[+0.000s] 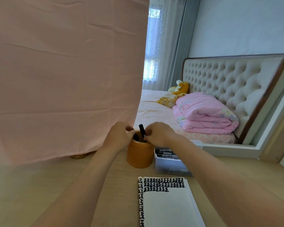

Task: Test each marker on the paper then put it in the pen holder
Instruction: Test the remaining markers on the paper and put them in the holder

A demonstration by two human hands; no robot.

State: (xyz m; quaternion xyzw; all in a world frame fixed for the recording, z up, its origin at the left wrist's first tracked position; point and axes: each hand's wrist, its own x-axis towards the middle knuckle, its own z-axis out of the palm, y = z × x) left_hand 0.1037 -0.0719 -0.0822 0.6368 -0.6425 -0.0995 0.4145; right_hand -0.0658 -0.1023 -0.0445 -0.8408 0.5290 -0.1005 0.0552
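An orange cylindrical pen holder (pixel 140 154) stands upright on the wooden desk (pixel 56 185). My left hand (pixel 119 136) grips the holder's rim on its left side. My right hand (pixel 159 133) pinches a black marker (pixel 142 129) that stands tilted in the holder's mouth, its cap end sticking up. Another dark marker shows inside the holder. A pad of white paper (pixel 167 207) lies near me, with rows of black test marks along its top and left edge.
A clear plastic box (pixel 169 164) with several black markers sits right of the holder, partly behind my right forearm. A pink cloth (pixel 64 76) hangs at the left down to the desk. A bed with a folded pink quilt (pixel 203 113) lies beyond.
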